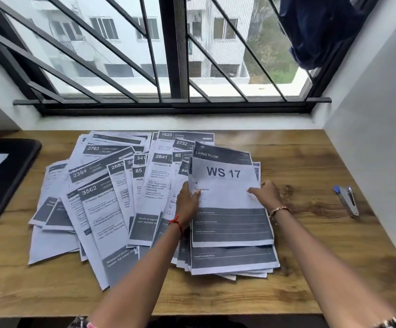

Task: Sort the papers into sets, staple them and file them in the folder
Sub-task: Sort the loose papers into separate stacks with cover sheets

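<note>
So the left hand [188, 200] and right hand [268, 194] each pinch a side edge of the WS 17 sheet [225, 185], I guess to square it on the right stack [233, 259]. The other papers [102, 197] are fanned across the tabletop [310, 256], numbers showing. The stapler [348, 201] sits well off right.

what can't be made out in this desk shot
Head view:
- Small print on the spread papers: blurred, too small.
- Sheets under the WS 17 sheet: covered by it.
- Black object, perhaps the folder: cut by the left edge.
- Whether the stapler holds staples: too small.
</note>
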A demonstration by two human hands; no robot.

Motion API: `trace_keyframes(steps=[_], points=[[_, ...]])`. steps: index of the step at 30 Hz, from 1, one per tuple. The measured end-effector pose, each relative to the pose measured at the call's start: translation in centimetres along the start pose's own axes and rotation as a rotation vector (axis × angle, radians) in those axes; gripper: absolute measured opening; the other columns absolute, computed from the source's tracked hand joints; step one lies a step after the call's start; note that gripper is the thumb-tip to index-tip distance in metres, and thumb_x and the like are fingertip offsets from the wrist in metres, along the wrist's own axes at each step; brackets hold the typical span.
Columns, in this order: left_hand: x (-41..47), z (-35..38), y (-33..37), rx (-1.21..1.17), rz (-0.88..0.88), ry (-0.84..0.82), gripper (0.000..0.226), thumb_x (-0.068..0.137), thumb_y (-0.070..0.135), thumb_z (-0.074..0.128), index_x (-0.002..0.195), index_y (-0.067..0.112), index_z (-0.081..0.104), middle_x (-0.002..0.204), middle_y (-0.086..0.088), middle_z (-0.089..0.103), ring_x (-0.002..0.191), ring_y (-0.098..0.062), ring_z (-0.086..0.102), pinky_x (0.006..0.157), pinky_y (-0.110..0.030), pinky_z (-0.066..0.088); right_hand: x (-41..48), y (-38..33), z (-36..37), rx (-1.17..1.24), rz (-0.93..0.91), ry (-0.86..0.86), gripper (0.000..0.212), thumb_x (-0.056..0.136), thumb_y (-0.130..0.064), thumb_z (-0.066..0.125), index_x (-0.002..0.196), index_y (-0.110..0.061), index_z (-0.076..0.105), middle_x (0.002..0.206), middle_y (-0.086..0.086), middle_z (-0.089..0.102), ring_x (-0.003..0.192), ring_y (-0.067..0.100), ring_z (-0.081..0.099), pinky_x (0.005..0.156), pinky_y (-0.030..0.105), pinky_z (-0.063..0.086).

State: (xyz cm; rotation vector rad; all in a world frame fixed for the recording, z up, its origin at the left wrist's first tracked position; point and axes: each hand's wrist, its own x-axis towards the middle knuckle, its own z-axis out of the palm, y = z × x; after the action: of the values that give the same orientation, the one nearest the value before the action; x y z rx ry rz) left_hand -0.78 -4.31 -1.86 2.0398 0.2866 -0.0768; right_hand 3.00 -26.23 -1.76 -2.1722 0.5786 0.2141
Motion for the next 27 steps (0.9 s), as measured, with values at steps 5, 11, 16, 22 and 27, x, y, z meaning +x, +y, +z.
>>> trace_keyframes(steps=[5,11,16,22,27], points=[[0.8,-0.8,0.1,0.033,-0.026,0.057,0.036,0.092,0.007,0.050,0.127,0.001,0.046,0.125,-0.018,0.056,0.114,-0.032,0.052,0.089,-0.028,0.039,-0.9,-0.7,0.8,-0.083,0.010,-0.003,0.033,0.075,-0.028,0.073,0.074,-0.009,0.046,0.105,0.015,0.051,0.114,0.028,0.044,0.077,0.031,0.037],[1.8,-2.4,-1.1,0.427,-0.087,0.079,0.052,0.093,0.022,0.053,0.138,0.006,0.035,0.143,-0.016,0.029,0.131,-0.033,0.024,0.105,-0.039,0.028,-1.9,-1.7,2.9,-0.149,-0.005,0.012,0.041,0.074,-0.027,0.072,0.098,0.001,0.055,0.108,0.017,0.057,0.107,0.034,0.054,0.077,0.033,0.044],[1.8,-3.5,-3.2,0.366,-0.060,-0.067,0.071,0.094,0.025,0.052,0.147,0.000,0.011,0.154,-0.017,0.015,0.143,-0.028,0.012,0.114,-0.031,0.009,-3.6,-2.6,4.5,-0.261,0.030,0.080,0.047,0.082,-0.028,0.063,0.111,0.007,0.050,0.134,0.022,0.032,0.121,0.039,0.036,0.097,0.039,0.036],[1.4,-4.7,-4.2,0.233,0.043,-0.111,0.073,0.092,0.017,0.055,0.147,0.000,0.009,0.156,-0.015,0.010,0.144,-0.025,0.010,0.114,-0.027,0.007,-4.8,-2.9,6.7,-0.301,-0.054,0.069,0.052,0.087,-0.033,0.057,0.113,0.011,0.050,0.132,0.021,0.030,0.123,0.037,0.030,0.103,0.037,0.030],[1.5,-5.5,-4.7,0.172,0.027,-0.052,0.078,0.089,0.015,0.060,0.147,0.000,0.010,0.155,-0.015,0.013,0.143,-0.026,0.012,0.115,-0.029,0.008,-5.5,-3.9,8.2,-0.283,-0.084,0.080,0.061,0.087,-0.038,0.058,0.120,0.011,0.042,0.132,0.022,0.032,0.122,0.036,0.031,0.102,0.037,0.028]])
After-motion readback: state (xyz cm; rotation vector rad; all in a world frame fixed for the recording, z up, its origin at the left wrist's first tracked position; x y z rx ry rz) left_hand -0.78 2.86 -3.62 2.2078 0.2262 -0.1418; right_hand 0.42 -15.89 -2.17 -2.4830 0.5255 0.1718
